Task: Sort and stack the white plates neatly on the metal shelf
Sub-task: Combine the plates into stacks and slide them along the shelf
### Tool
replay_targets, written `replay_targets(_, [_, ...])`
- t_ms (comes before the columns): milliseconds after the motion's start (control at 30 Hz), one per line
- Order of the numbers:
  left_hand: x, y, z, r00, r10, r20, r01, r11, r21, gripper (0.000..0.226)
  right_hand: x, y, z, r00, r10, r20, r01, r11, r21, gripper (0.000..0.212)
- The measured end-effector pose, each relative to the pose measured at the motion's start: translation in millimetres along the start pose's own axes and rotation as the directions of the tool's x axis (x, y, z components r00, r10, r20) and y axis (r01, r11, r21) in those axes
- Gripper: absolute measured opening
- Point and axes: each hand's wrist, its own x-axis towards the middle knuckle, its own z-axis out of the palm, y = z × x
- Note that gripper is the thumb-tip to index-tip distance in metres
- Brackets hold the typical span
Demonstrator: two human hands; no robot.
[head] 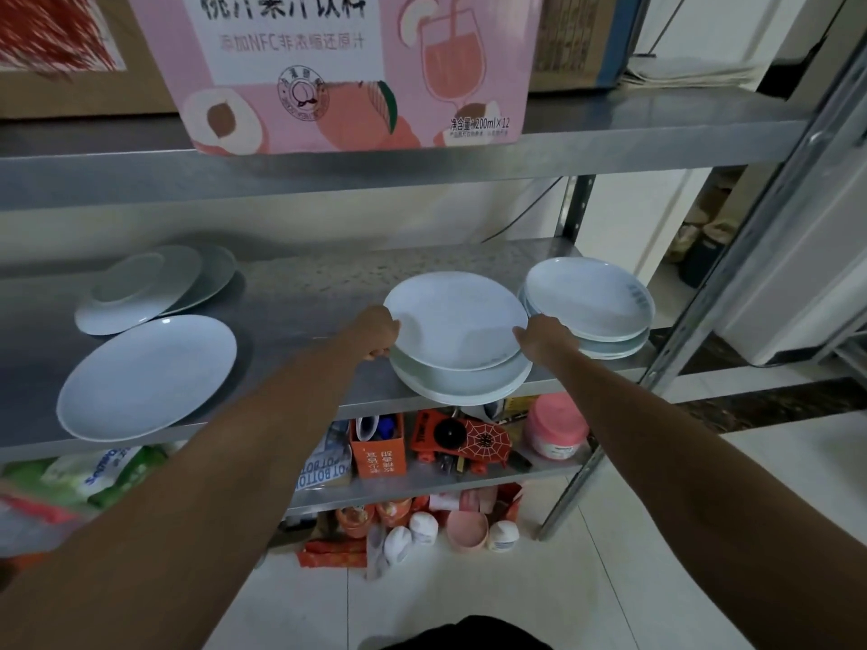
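The left hand [375, 333] and right hand [542, 337] grasp opposite rims of the top plate [457, 319], near the front edge of the metal shelf [305, 297]. The stack beneath [462, 384] (it overhangs that edge) may tip off if the plate lands off-centre or pushes it forward.

A pink juice carton [356, 72] is set up top beside a cardboard box [577, 39]. Lower down, an orange box [377, 455], a pink jar [556, 426] and green packets [117, 471] are stored; a pink cup [467, 530] is left on the tiled floor [586, 593].
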Motion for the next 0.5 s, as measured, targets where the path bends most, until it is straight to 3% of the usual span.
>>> replay_targets(200, [1.2,0.1,0.6,0.99,0.131,-0.053,-0.111,0.951,0.287,0.046,4.3,-0.6,1.4,1.0,-0.011,-0.02,0.011,1.0,-0.028,0.042])
replay_targets(500, [10.2,-31.1,-19.4,0.971,0.192,-0.14,-0.108,0.88,0.463,0.056,-4.9,-25.7,1.5,0.98,-0.064,-0.188,0.017,0.97,-0.241,0.044])
